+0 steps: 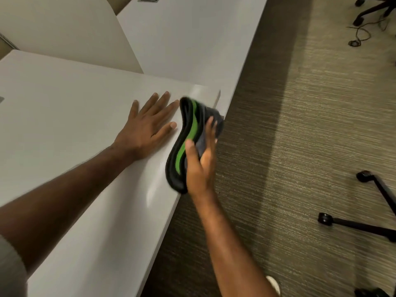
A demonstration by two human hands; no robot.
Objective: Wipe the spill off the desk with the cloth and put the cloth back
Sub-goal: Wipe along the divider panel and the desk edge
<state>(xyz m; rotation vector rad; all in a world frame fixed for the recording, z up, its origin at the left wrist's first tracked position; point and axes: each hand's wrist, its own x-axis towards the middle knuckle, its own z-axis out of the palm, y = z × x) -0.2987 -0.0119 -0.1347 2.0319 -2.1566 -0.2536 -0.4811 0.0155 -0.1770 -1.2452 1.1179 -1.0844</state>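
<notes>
A folded dark cloth (186, 133) with a green stripe is held at the right front edge of the white desk (64, 108). My right hand (200, 161) grips it from the right side, thumb on top, fingers wrapped over the grey part. The cloth stands on edge, partly over the desk's rim. My left hand (147, 127) lies flat on the desk just left of the cloth, palm down, fingers spread. A faint glossy streak shows on the desk near the edge below the cloth. I cannot make out a distinct spill.
A second white desk (188, 39) continues beyond, with a curved white divider (70, 31) behind. Carpet (300, 146) lies to the right. Black chair legs with castors (364, 211) stand at right, and cables lie at top right.
</notes>
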